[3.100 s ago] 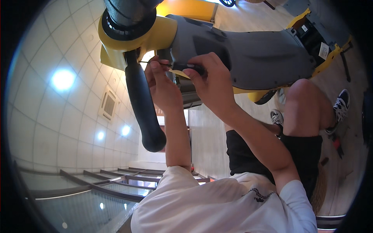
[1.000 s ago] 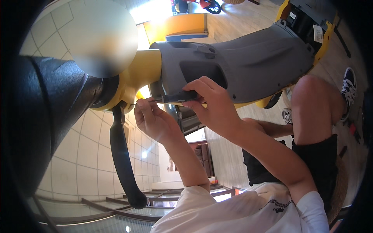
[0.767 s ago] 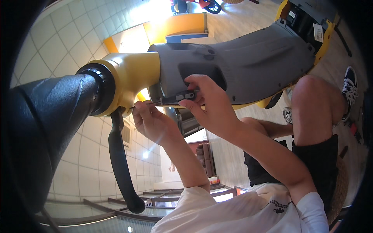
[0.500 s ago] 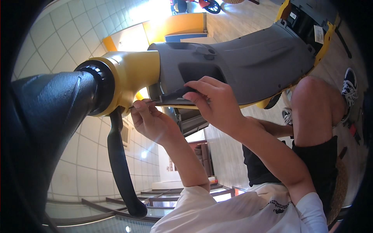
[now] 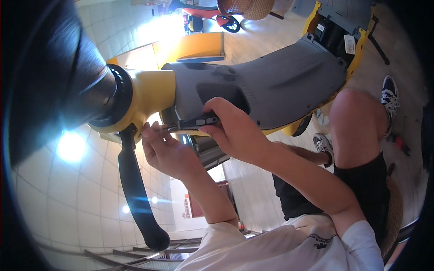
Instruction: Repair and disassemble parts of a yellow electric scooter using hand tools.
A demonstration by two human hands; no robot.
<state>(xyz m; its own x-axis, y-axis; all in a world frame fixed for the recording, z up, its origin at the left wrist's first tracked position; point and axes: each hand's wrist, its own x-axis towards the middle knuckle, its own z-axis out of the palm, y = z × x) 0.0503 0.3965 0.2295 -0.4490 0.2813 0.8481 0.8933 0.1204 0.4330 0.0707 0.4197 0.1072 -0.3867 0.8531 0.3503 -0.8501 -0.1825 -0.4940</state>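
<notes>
My right hand (image 5: pixel 235 131) is closed round the rear of a black screwdriver (image 5: pixel 199 122) with grey oval inlays on its handle. The thin shaft points left, at the underside of the yellow steering-head cover (image 5: pixel 153 92) of a scooter. My left hand (image 5: pixel 169 156) pinches the front of that shaft with its fingertips, close to the root of a black brake lever (image 5: pixel 138 194). The tip and whatever it touches are hidden behind those fingers. Beyond my right hand lies the scooter's grey inner panel (image 5: pixel 280 74), with a recessed pocket (image 5: pixel 224 97).
A large black handlebar grip (image 5: pixel 68 86) fills the upper left. At the upper right, the scooter's open bay (image 5: pixel 330 36) shows black parts. A wicker basket (image 5: pixel 253 9) and a red-and-black vehicle (image 5: pixel 208 16) stand behind. Small red-and-black tools (image 5: pixel 399 143) lie near my shoe.
The whole view has shifted and tilted. My right fingers have moved on the screwdriver handle, which now shows its grey inlays. My left hand still pinches the shaft by the cover.
</notes>
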